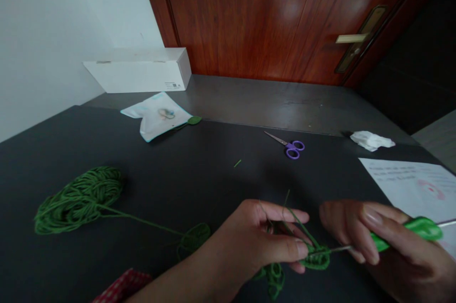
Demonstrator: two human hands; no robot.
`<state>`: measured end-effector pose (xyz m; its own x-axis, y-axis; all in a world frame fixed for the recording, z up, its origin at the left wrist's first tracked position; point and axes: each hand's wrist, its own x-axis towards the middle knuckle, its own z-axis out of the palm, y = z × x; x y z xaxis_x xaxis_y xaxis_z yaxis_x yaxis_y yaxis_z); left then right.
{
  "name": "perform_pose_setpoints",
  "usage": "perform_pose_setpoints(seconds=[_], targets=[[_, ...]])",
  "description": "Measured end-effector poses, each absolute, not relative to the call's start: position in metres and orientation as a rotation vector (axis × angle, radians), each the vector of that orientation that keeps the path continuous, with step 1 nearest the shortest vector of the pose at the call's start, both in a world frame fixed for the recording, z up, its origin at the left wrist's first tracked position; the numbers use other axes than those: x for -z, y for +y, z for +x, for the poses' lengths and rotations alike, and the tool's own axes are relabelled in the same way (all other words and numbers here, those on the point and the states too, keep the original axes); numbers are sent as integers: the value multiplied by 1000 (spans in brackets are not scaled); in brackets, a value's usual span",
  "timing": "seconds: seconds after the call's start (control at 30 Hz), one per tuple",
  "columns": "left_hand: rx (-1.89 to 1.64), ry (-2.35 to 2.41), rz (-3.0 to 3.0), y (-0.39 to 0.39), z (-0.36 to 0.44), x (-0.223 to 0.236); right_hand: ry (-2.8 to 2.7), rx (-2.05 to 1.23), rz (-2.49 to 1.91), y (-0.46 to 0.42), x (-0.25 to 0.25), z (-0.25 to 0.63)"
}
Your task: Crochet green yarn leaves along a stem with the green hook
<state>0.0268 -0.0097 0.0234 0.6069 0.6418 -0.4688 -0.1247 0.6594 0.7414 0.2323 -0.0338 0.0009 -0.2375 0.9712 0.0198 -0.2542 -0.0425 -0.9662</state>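
My left hand (263, 241) pinches a small green crochet piece (318, 258) between thumb and fingers, with a strand of yarn running up over the fingers. My right hand (388, 246) is wrapped around the green handle of a crochet hook (423, 228). The hook's thin metal shaft reaches left into the crochet piece. More green crochet work (274, 279) hangs below my left hand. A skein of green yarn (80, 201) lies at the left, its strand running right to a small green bundle (194, 239) partly behind my left forearm.
Purple-handled scissors (292, 149) lie mid-table, near a short green yarn scrap (237, 163). Farther back are a white packet (156, 120), a green leaf-shaped piece (194, 120) and a white box (142, 72). Crumpled tissue (372, 140) and a printed sheet (402, 177) lie at the right.
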Motion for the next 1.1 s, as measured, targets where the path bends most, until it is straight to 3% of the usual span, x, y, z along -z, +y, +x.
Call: perform_pose_setpoints(seconds=[0.23,0.43,0.63,0.87,1.1], targets=[[-483,810,780,-7,27,-25,-1378,-1371,-913,-40,-3,240],[-476,844,847,-8,26,-24,-1884,-1166,-812,-38,-4,253],[-509,944,1007,-9,31,-21,-2113,-605,-858,-45,-9,236],[-778,1113,1357,-12,33,-18,-2219,77,-752,-45,-1,219],[-791,1062,1188,-13,33,-25,-2180,411,-886,-47,-7,200]])
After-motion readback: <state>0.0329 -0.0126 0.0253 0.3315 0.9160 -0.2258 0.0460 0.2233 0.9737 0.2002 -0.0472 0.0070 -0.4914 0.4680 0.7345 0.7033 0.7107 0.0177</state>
